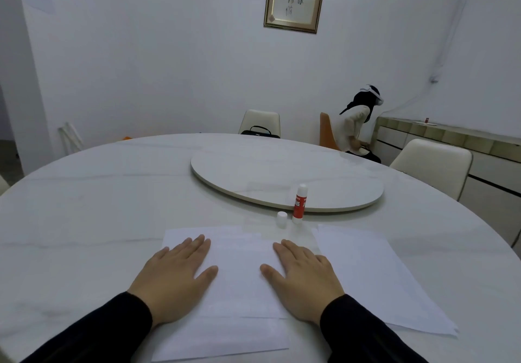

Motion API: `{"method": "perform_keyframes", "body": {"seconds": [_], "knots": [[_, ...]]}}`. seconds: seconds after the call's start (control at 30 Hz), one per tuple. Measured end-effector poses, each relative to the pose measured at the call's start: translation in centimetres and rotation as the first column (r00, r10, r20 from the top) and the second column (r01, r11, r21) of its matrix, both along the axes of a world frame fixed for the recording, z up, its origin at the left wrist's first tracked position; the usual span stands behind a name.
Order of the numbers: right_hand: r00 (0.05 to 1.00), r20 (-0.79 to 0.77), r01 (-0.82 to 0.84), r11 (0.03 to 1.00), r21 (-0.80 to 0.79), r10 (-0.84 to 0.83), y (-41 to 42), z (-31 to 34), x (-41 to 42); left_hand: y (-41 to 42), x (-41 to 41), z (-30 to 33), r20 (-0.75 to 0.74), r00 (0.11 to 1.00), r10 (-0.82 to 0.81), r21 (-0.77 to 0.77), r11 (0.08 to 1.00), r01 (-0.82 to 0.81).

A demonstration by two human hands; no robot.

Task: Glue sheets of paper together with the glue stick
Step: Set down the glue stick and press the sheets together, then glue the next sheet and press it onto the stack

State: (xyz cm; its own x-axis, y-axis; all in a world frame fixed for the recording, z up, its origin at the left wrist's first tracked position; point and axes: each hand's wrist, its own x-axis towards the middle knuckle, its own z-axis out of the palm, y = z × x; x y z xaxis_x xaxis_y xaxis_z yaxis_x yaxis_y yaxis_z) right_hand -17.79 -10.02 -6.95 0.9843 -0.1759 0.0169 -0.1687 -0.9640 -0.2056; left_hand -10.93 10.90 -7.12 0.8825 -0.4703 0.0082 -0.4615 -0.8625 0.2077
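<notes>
Both hands lie flat, palms down and fingers spread, gripping nothing: the left hand (pixel 172 281) and the right hand (pixel 306 279) press on the near sheet of paper (pixel 239 278) on the round table (pixel 84 207). A second sheet (pixel 375 275) lies to the right, partly under the first. Beyond them the glue stick (pixel 299 204) stands upright, its white cap (pixel 282 219) just left of it, beside the turntable (pixel 282 176).

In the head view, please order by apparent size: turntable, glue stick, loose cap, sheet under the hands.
1. turntable
2. sheet under the hands; nearer the camera, so this ranking is unsure
3. glue stick
4. loose cap
</notes>
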Motion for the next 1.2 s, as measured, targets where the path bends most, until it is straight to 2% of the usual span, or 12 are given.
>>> {"method": "perform_keyframes", "body": {"seconds": [0.23,0.5,0.63,0.77,0.87,0.9,0.93,0.97,1.03,1.07,1.13,1.2], "knots": [[0.998,-0.029,0.060,0.998,0.022,-0.059,-0.1,-0.1,0.2,0.2,-0.2,-0.1,0.016,0.998,0.056,0.007,0.998,-0.056],[0.991,0.072,0.104,0.989,0.100,-0.112,0.4,1.1,0.0,0.0,-0.3,0.1,0.014,0.996,0.084,-0.012,0.996,-0.084],[0.975,0.108,0.157,0.947,0.280,-0.193,0.6,1.6,0.3,-0.1,-0.4,-0.1,0.006,0.996,0.088,-0.031,0.996,-0.088],[0.935,0.165,0.108,0.694,0.712,-0.314,0.2,2.0,0.4,-0.2,-0.5,0.1,0.024,0.994,0.103,-0.041,0.994,-0.102],[0.919,0.115,0.067,0.439,0.896,-0.376,0.1,2.6,0.2,-0.1,-0.4,-0.1,0.021,0.995,0.102,-0.056,0.993,-0.100],[0.919,0.092,0.079,0.407,0.910,-0.383,0.0,2.7,0.1,0.0,-0.2,-0.1,0.015,0.995,0.096,-0.071,0.993,-0.095],[0.918,0.093,0.093,0.436,0.895,-0.386,0.0,2.8,0.0,0.0,-0.2,-0.1,0.008,0.995,0.099,-0.095,0.991,-0.098],[0.917,0.126,0.101,0.525,0.845,-0.378,0.1,3.0,-0.1,0.0,-0.1,-0.2,0.002,0.994,0.109,-0.140,0.984,-0.108],[0.910,0.243,0.080,0.717,0.693,-0.337,0.1,3.3,-0.3,0.0,-0.2,0.1,-0.053,0.994,0.098,-0.349,0.930,-0.110],[0.897,0.302,0.056,0.761,0.646,-0.322,-0.2,3.7,-0.5,0.2,-0.4,0.4,-0.086,0.991,0.105,-0.456,0.880,-0.133],[0.852,0.409,-0.011,0.771,0.637,-0.326,-1.2,5.4,-1.2,0.7,-0.7,0.7,-0.006,0.994,0.112,-0.571,0.815,-0.095],[0.778,0.483,-0.118,0.662,0.740,-0.402,-2.7,7.8,-2.2,0.7,-0.6,0.9,0.175,0.982,0.073,-0.475,0.880,0.019]]}}
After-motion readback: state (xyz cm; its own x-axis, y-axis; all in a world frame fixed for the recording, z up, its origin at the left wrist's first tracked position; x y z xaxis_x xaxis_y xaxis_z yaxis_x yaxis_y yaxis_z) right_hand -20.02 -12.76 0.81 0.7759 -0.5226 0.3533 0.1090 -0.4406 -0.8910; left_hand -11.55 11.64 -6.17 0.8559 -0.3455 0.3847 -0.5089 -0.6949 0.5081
